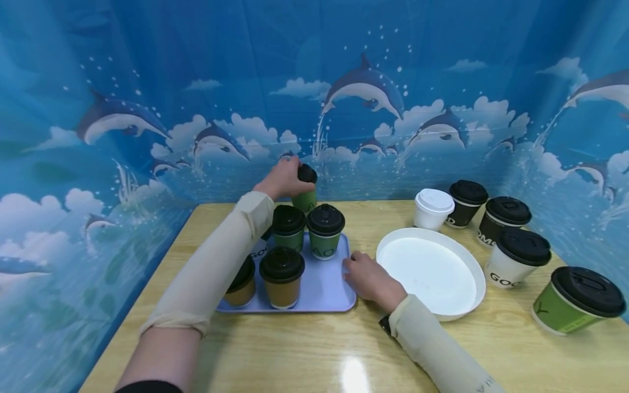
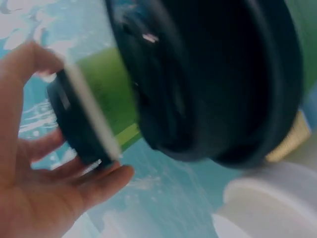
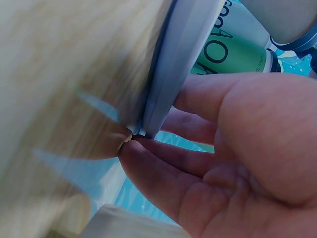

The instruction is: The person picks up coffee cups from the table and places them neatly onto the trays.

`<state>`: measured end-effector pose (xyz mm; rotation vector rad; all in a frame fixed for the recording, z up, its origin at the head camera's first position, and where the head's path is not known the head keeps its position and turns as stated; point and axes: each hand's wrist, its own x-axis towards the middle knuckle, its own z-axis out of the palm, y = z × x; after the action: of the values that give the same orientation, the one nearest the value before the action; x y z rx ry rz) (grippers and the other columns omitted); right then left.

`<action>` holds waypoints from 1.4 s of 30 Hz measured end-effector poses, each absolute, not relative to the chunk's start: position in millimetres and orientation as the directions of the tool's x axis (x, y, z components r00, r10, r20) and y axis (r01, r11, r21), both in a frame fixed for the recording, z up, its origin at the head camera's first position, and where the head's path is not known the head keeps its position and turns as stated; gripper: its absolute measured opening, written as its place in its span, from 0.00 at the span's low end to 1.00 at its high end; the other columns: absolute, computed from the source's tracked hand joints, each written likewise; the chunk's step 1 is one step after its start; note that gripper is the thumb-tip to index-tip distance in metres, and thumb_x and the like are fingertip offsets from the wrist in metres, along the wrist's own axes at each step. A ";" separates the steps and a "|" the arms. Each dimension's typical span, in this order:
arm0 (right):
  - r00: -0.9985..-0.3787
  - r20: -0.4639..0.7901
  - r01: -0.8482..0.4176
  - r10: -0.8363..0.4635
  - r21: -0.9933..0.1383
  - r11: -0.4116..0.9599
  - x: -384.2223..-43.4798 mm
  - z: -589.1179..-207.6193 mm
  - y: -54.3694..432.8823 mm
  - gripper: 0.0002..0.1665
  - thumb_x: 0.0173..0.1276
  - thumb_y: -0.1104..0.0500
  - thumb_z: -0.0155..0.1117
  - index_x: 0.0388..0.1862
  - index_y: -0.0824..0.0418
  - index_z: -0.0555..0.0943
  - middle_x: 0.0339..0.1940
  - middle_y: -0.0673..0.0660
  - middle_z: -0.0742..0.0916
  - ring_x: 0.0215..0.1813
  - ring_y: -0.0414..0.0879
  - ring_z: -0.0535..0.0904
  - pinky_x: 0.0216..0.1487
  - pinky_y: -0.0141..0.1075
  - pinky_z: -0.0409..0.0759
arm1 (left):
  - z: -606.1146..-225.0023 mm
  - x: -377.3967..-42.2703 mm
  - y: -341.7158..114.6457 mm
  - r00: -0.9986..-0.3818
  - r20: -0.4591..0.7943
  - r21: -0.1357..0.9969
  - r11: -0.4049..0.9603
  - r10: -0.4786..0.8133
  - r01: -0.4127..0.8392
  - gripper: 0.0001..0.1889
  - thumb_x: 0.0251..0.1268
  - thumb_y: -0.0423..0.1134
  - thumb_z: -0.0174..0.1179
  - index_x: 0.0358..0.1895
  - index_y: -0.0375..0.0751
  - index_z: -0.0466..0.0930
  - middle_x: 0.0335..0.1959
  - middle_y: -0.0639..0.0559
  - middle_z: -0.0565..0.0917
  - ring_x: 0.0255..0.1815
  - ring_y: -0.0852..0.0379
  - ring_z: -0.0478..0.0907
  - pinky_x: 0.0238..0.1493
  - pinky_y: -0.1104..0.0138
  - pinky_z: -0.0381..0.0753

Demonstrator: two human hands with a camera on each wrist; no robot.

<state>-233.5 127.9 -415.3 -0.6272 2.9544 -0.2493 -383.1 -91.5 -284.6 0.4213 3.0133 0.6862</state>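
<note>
At the far side of the lavender tray (image 1: 324, 284), my left hand (image 1: 286, 179) grips a green paper coffee cup (image 1: 306, 202) by its black lid. The left wrist view shows thumb and fingers around that lid (image 2: 79, 121). My right hand (image 1: 372, 278) holds the tray's right rim, its fingertips at the edge in the right wrist view (image 3: 148, 130). On the tray stand two green cups (image 1: 324, 244) and two brown cups (image 1: 282, 289), all with black lids. A white cup (image 1: 259, 249) there is mostly hidden by my left arm.
A round white dish (image 1: 432, 273) lies right of my right hand. Behind and beside it stand a white-lidded cup (image 1: 432, 210), two black cups (image 1: 502, 218), a white cup with black lid (image 1: 516, 259) and a green cup (image 1: 575, 300). A dolphin-print curtain (image 1: 314, 82) closes off the back.
</note>
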 end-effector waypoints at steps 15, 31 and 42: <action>-0.908 -0.063 -0.400 -0.415 -0.172 0.900 -232.6 -413.1 127.4 0.20 0.79 0.58 0.60 0.62 0.69 0.81 0.52 0.68 0.82 0.49 0.58 0.81 0.50 0.51 0.83 | -255.4 -345.2 -85.2 -0.942 0.332 0.627 0.733 0.055 0.264 0.37 0.64 0.59 0.58 0.72 0.48 0.63 0.68 0.40 0.63 0.58 0.44 0.64 0.51 0.48 0.76; -0.906 -0.038 -0.408 -0.422 -0.189 0.893 -231.3 -413.5 126.8 0.17 0.79 0.60 0.59 0.60 0.69 0.82 0.51 0.68 0.82 0.50 0.59 0.81 0.51 0.52 0.82 | -238.2 -280.4 -77.8 -0.777 0.627 0.560 0.663 0.054 0.498 0.34 0.61 0.51 0.60 0.71 0.45 0.70 0.65 0.39 0.69 0.59 0.43 0.65 0.52 0.48 0.74; -0.885 -0.015 -0.454 -0.465 -0.189 0.871 -230.1 -414.0 129.4 0.13 0.79 0.63 0.59 0.55 0.70 0.82 0.51 0.70 0.82 0.50 0.63 0.81 0.51 0.55 0.82 | -253.1 -228.2 -67.2 -0.736 0.665 0.532 0.612 0.125 0.585 0.33 0.59 0.51 0.60 0.68 0.42 0.73 0.66 0.38 0.70 0.58 0.42 0.66 0.50 0.47 0.76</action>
<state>-230.1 129.4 -414.0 -0.7333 2.9802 -0.2779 -228.2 -67.2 -253.1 0.8209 3.3226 1.5195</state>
